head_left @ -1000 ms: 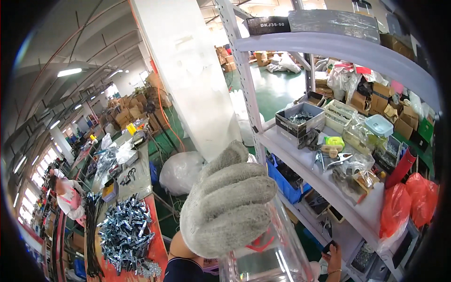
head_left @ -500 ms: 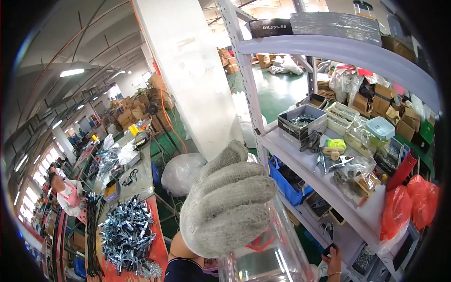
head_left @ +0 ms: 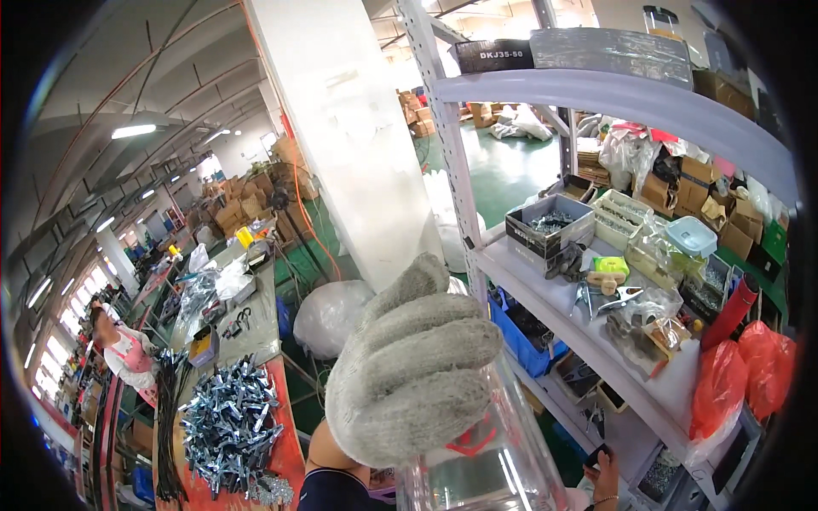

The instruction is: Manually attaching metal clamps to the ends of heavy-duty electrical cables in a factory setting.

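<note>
A clear plastic container [head_left: 503,460] is showing directly below the left hand [head_left: 413,375], its upper end lying partly hidden behind the glove. The left hand is wearing a grey knit glove and is holding its fingers bent and pressed together; whether it is gripping the container cannot be told. Lower right of it, a bare hand [head_left: 607,475] is holding a small dark object [head_left: 594,456]; whether this is the wearer's own right hand is not being confirmed.

Left of the gloved hand, a counter [head_left: 291,426] is carrying a heap of metal clips [head_left: 228,426], with black strips [head_left: 169,426] lying alongside. Right of it, a shelf [head_left: 588,345] is bearing open boxes of small parts, and red bags [head_left: 720,383] are hanging at its far end.

Risk, as judged: the smooth container could be slipping if the knit is giving poor grip; the glove is masking its upper end, so a knock against the shelf upright [head_left: 456,170] could be going unnoticed.

Labelling: above the gloved hand, rightward, a dark box [head_left: 492,56] is bearing legible pale characters; lettering on the grey parts box [head_left: 530,238] is remaining too faint to read.
</note>
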### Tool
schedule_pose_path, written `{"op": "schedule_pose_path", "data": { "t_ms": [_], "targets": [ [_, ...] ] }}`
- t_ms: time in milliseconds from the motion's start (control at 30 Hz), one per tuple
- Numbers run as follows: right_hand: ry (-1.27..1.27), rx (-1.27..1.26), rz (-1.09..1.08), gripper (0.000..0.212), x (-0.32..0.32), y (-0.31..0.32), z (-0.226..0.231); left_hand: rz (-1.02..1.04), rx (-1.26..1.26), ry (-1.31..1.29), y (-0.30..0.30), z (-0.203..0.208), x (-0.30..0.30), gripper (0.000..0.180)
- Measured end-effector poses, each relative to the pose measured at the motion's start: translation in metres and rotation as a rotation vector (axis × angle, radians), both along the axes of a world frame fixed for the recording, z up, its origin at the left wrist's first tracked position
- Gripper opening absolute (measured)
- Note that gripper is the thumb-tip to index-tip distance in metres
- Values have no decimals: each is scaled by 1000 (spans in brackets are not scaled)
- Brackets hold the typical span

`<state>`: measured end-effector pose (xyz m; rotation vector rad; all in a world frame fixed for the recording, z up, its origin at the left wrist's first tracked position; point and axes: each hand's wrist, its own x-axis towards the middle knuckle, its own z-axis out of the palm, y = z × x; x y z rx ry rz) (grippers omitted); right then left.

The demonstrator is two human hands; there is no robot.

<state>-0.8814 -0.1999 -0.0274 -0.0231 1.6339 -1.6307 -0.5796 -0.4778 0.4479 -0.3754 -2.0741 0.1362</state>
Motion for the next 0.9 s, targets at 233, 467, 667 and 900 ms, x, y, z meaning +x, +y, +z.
{"op": "schedule_pose_path", "data": {
  "t_ms": [233, 467, 667, 900],
  "targets": [
    [19, 26, -11, 59, 0, 0, 3, 2, -44, -7, -1, 7, 1, 37],
    [-7, 10, -4, 57, -2, 0, 5, -2, 25, 23, 7, 12, 2, 35],
    [-19, -65, 57, 52, 12, -1, 39, 38, 118, -9, 21, 20, 6, 35],
    [685, 28, 288, 50, 4, 11, 6, 81, 200, -24, 34, 28, 9, 35]
  ]
}}
